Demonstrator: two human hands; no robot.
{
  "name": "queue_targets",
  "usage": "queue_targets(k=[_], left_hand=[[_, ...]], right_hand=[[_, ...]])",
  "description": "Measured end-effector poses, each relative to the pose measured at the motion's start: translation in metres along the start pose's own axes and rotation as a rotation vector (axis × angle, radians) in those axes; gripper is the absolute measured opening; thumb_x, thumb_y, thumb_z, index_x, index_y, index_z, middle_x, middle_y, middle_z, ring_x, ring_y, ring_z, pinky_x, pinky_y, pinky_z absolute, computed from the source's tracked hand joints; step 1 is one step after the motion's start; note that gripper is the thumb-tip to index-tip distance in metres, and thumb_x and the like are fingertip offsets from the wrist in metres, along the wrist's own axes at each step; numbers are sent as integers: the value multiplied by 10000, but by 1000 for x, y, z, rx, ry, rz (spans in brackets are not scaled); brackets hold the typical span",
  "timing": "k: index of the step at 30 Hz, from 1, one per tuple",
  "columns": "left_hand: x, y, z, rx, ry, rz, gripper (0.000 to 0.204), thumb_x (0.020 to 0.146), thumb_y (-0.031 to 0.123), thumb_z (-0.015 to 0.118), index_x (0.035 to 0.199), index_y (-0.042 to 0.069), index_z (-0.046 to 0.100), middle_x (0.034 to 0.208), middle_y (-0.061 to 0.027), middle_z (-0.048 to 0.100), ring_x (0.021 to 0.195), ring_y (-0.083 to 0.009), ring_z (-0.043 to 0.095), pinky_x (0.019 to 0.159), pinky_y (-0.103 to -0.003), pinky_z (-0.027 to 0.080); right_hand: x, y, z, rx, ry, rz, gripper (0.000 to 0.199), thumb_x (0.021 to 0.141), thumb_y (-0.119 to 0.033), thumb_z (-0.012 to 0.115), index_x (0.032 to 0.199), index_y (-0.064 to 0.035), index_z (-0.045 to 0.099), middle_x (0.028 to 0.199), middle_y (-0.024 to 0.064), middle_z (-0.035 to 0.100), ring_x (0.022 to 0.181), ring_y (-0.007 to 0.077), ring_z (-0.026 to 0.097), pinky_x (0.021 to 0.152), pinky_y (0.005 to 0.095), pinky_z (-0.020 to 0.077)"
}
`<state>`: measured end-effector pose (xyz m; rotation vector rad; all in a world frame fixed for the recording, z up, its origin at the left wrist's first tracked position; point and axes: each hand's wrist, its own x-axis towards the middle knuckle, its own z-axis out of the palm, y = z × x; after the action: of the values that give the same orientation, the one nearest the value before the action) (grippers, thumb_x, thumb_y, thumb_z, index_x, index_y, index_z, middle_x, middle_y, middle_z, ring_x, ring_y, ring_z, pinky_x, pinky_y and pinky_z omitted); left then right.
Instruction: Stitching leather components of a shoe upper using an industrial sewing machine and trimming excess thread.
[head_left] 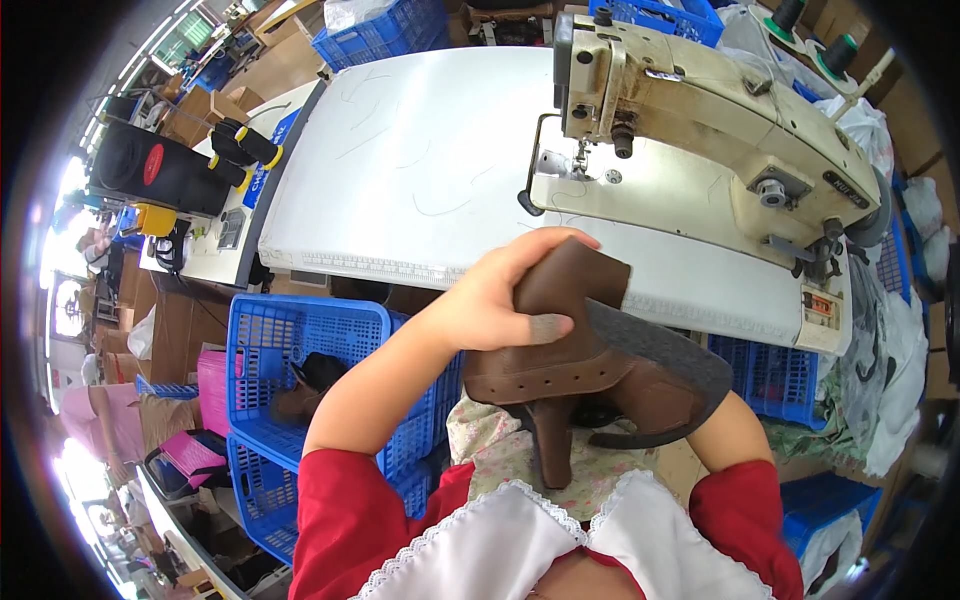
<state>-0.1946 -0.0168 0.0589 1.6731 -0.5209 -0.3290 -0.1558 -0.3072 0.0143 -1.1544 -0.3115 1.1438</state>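
A brown leather boot upper (560,345) with a row of eyelet holes and a dark grey lining is held up in front of my chest. My left hand (500,300) is closed round its upper left part, the thumb lying across the leather and a grey covering on one digit. A brown strip of the piece hangs down in front of my lap. My right forearm (735,435) reaches in behind the boot upper, which hides my right hand and its fingers. The sewing machine (700,110) stands just beyond the piece, its needle area over the white table (400,160).
Loose threads lie on the white table. Blue crates (310,305) stand below its front edge at left, with a dark item inside; another blue crate (775,380) is at right. Black thread cones (245,145) sit at far left. A person (130,415) in pink is beyond.
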Motion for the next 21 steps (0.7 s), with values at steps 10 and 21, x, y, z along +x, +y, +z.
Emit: queue_targets(k=[10,21], left_hand=[[9,-8,1,22,-55,-30,692,682,140,744,1333,49,529,1233,-92,601,1174,-212,552,1032,-353,407],[7,-23,-24,-121,44,-192,806,680,226,809,1385,22,475,1248,-109,589,1177,-218,550,1045,-348,397]], right_hand=[[-1,14,-6,124,-20,-39,476,1027,-345,497,1266,54,598,1235,107,639,1107,175,591,1006,331,439],[-21,-14,0,-6,53,-108,448,999,-322,556,1248,46,614,1176,92,659,1045,180,608,961,324,460]])
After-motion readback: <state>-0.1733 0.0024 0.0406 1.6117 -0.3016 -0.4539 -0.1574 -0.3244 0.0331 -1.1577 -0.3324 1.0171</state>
